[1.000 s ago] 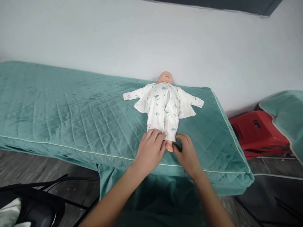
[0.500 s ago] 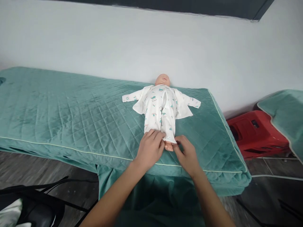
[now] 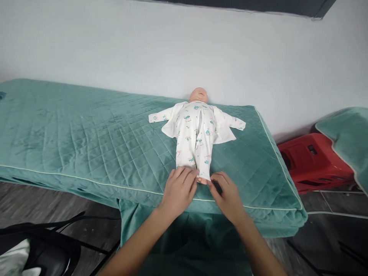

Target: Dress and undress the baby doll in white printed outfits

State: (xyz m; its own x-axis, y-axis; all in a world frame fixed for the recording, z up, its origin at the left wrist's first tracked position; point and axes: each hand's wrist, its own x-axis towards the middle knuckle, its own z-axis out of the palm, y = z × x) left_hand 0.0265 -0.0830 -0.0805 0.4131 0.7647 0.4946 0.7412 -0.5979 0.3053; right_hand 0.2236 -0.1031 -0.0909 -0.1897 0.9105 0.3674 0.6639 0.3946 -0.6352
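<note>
A baby doll (image 3: 199, 95) lies on its back on the green quilted bed, its head by the wall. White printed baby clothes (image 3: 188, 128) cover its body and legs, and the sleeves spread out to both sides. At the bed's front edge, my left hand (image 3: 179, 189) pinches the hem of the trouser legs from the left. My right hand (image 3: 227, 195) has its thumb and fingers closed on the right side of the same hem. The doll's toes (image 3: 202, 181) peep out below the cloth between my hands. Its other foot is hidden by my left hand.
The green quilted bed (image 3: 86, 134) stretches far to the left along a pale wall (image 3: 143, 50). Beyond its right end stands a red plastic case (image 3: 313, 161), partly under another green cover (image 3: 347, 134). A black chair (image 3: 51, 253) is at the lower left.
Both hands have pulled the trouser hem a little toward me, and it now covers more of the doll's foot. The view has shifted slightly.
</note>
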